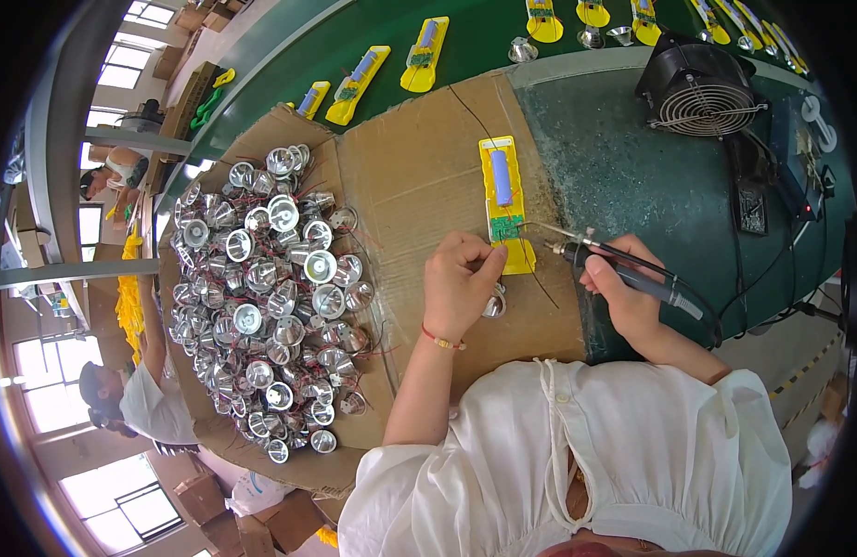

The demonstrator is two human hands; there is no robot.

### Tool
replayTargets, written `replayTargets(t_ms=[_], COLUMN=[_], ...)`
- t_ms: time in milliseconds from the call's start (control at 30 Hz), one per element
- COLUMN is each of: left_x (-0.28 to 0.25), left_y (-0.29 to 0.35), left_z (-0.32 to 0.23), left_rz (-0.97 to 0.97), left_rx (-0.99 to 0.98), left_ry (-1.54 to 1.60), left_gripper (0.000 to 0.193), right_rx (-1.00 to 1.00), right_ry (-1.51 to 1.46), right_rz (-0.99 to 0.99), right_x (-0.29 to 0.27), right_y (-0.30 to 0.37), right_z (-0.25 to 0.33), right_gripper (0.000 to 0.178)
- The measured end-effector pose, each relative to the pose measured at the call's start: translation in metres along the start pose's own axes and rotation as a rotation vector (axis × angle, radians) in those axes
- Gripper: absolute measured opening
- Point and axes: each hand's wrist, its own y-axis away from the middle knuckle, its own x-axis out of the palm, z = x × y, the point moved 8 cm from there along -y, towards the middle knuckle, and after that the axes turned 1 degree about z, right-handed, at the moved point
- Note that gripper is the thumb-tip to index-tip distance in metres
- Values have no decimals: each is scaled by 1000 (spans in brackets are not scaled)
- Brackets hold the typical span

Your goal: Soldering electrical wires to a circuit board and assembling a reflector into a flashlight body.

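Observation:
A yellow plastic housing (519,259) lies on the cardboard, carrying a blue cylindrical battery (502,178) and a small green circuit board (506,228). My left hand (458,278) is at the board's lower left, thumb and fingers pinched together; what they hold is hidden. In my right hand (630,283) is a soldering iron (653,288), gripped like a pen, with its thin tip reaching to the board's right side. Partly behind my left hand sits a silver reflector cup (494,304). Thin dark wires run past the housing.
A cardboard tray heaped with silver reflector cups (283,213) and red wires stands left. Several yellow housings (359,85) lie along the far green surface. A black fan (707,93) and a blue-grey box with cables (792,167) stand right. Two people (154,399) are at far left.

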Motion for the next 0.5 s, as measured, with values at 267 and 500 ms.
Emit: replayTargets(t_ms=[267, 500], left_x=[1, -8], left_y=[0, 8], left_z=[6, 13], left_rz=[-5, -57], left_rx=[-43, -246], left_ry=[16, 234], left_gripper=[14, 18], right_rx=[-5, -20], right_ry=[-81, -94], right_rz=[-71, -137], right_x=[-17, -36], right_y=[1, 3], right_z=[2, 1], right_gripper=[12, 11])
